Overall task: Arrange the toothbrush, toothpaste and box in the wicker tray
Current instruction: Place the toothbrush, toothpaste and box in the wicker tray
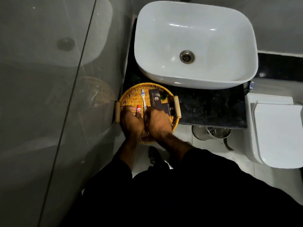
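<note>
A round wicker tray (pixel 131 95) with two wooden handles sits on the dark counter left of the sink. Inside it a white toothbrush (pixel 143 99) lies lengthwise, bristles at the far end. My right hand (pixel 156 122) grips the toothbrush's near end. My left hand (pixel 132 122) holds a small red-and-white toothpaste tube (pixel 138 109) just left of the toothbrush. A long dark box (pixel 155 99) lies to the right of the brush, and a shorter dark box (pixel 168 109) lies near the right handle.
A small green-capped item (pixel 164 96) sits behind the boxes. A white basin (pixel 195 45) stands on the black counter (pixel 213 110). A glass panel (pixel 73 89) rises at the left. A steel bin (pixel 211 132) is below the counter, a toilet (pixel 275 128) at right.
</note>
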Tool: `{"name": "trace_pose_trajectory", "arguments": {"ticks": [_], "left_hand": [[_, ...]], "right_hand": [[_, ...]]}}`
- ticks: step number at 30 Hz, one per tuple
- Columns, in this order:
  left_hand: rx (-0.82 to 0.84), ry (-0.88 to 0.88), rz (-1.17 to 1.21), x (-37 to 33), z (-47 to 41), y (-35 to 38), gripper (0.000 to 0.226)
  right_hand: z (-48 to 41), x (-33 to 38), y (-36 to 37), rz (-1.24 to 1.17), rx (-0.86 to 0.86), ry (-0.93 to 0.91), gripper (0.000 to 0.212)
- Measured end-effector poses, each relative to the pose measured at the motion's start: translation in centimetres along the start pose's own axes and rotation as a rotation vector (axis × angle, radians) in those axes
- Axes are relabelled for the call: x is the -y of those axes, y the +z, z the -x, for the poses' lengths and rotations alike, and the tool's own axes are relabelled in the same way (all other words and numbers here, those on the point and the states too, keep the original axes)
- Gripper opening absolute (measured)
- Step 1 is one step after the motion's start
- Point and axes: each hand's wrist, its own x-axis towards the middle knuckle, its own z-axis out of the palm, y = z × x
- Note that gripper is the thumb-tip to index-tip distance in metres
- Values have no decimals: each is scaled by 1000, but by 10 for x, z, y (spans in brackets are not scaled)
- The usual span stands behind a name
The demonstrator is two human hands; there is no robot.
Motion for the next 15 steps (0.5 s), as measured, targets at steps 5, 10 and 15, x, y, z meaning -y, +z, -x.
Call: {"name": "trace_pose_trajectory", "arguments": {"ticks": [5, 10, 15], "left_hand": [[-35, 28, 7, 5, 3, 3, 30], [-83, 11, 40, 3, 3, 5, 24], [-130, -30, 104, -11, 13, 1, 23]], "right_hand": [[5, -4, -6, -22, 19, 27, 15], [12, -16, -20, -53, 24, -1, 18], [24, -37, -42, -119, -48, -44, 17]]}}
